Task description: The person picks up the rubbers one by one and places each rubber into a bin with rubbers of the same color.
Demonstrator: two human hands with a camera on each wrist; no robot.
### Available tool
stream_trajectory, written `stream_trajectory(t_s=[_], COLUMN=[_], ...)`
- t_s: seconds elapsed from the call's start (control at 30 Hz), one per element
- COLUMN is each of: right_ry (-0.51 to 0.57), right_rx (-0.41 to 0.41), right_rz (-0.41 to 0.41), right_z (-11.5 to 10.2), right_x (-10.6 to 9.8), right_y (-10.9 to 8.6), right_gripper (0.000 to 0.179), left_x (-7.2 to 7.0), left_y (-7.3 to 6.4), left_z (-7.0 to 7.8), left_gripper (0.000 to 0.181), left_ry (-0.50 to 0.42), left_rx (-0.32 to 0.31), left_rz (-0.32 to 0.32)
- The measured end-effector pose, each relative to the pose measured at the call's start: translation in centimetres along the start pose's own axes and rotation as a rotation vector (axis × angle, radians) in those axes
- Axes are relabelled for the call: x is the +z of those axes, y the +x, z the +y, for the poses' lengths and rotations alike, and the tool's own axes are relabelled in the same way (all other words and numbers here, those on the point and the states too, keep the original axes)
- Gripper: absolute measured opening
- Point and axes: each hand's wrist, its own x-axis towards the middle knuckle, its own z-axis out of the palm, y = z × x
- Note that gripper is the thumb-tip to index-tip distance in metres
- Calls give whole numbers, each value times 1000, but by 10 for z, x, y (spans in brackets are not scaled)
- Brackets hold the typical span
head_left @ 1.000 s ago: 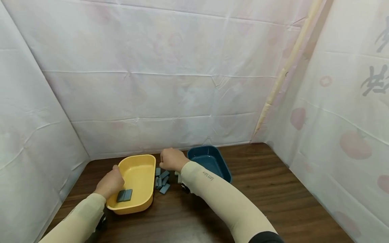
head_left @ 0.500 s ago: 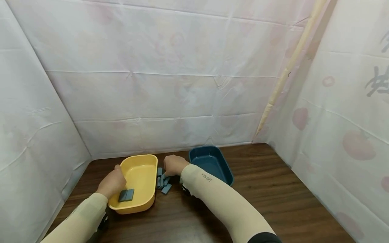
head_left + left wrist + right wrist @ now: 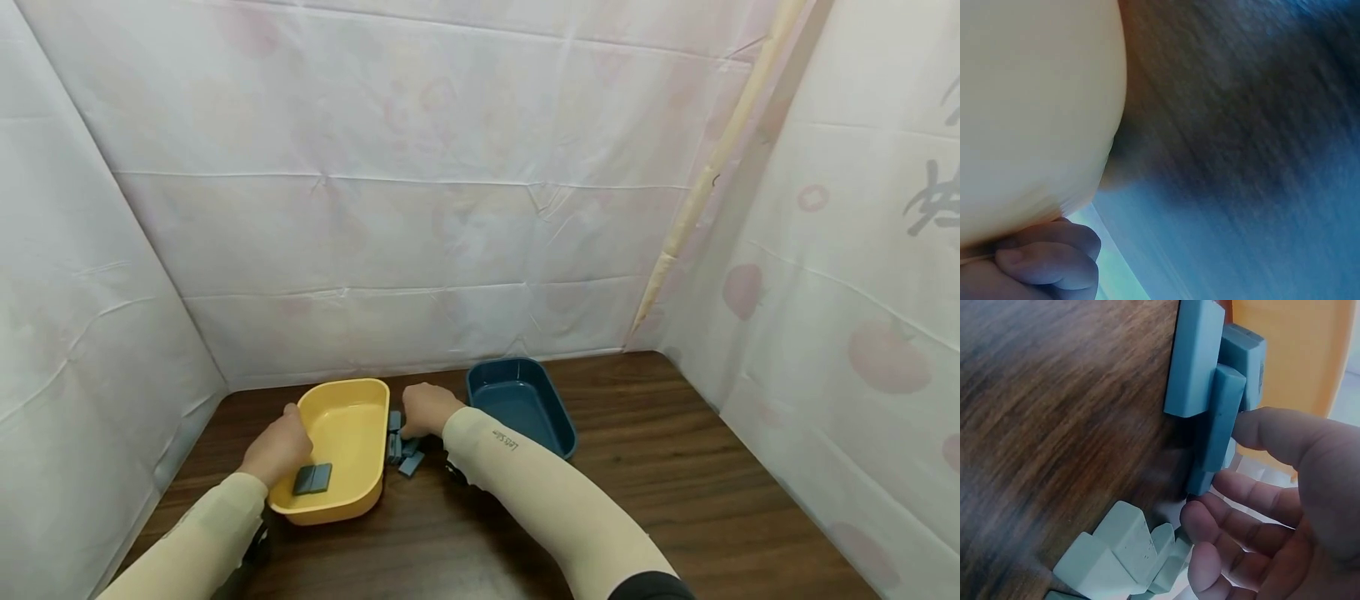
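Observation:
At the left rim of a yellow tray (image 3: 372, 487), my left hand (image 3: 279, 448) grips the edge; in the left wrist view its curled fingers (image 3: 1054, 259) lie against the tray wall. Two blue-grey domino-like tiles (image 3: 312, 478) lie flat inside, side by side. Between the trays, my right hand (image 3: 427, 410) reaches down into a small heap of similar tiles (image 3: 395, 448). The right wrist view shows its thumb (image 3: 1266, 430) and index finger at opposite ends of one narrow blue-grey tile (image 3: 1225, 415), pinching it within the heap. The other fingers are bent.
A dark blue tray (image 3: 558, 417) stands on the wooden table (image 3: 637, 467), right of the heap and partly behind the right forearm. Several pale green tiles (image 3: 1116, 547) lie near the right fingers. White printed sheets (image 3: 450, 225) hang behind and on both sides.
My right hand has come down and nearer into the blue-grey tiles, then stayed there. The left hand keeps its grip on the yellow tray; the view has shifted slightly.

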Motion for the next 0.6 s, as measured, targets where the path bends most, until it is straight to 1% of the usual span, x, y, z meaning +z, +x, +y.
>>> stream_trajectory(t_s=[0.2,0.43,0.6], right_ry=[-31,-87,-97], right_rx=[-11,-22,-23], right_rz=[17,31,34], right_z=[-1,-6,-10], right_x=[3,2,1], right_y=[2,0,-4], right_gripper=[24,21,22], left_x=[0,0,0], left_y=[0,0,0], left_z=[-1,0,1], left_gripper=[64,61,61], left_ry=[1,-5,-3], left_rx=[7,5,2], left_rz=[-1,-2,-2])
